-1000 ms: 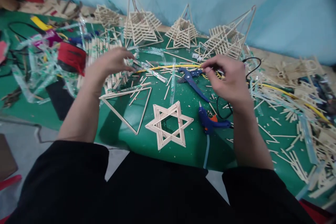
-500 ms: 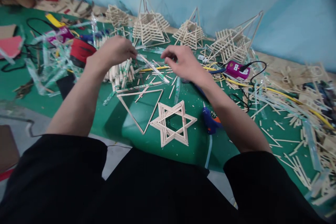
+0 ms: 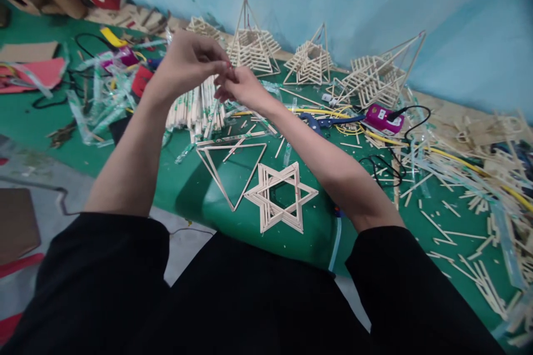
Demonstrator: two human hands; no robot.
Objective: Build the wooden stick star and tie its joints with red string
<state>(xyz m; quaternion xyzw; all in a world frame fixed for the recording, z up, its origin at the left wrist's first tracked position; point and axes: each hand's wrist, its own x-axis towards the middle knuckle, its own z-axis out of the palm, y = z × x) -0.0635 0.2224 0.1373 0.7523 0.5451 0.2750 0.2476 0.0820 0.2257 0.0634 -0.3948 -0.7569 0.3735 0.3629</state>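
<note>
My left hand (image 3: 194,64) and my right hand (image 3: 246,89) are raised over the table with their fingertips meeting in a pinch. A tiny reddish spot shows between them, too small to name. Just below lies a bundle of paper-wrapped wooden chopsticks (image 3: 202,108). Closer to me, a flat triangle of sticks (image 3: 250,176) lies beside a layered six-pointed star (image 3: 263,195) of glued sticks. My right forearm covers most of a blue glue gun (image 3: 338,212).
Stick-built pyramid-like frames (image 3: 254,47) stand along the blue wall. A purple box (image 3: 383,119) with a black cord, a yellow cable (image 3: 453,154) and a blue-handled tool (image 3: 337,121) lie right of centre. Torn wrappers (image 3: 97,102) cover the left; loose sticks (image 3: 478,277) the right.
My hands were apart, with a wrapped stick near my left fingers; now they are higher and joined at the fingertips. My right forearm has swung left over the glue gun. The view has shifted slightly.
</note>
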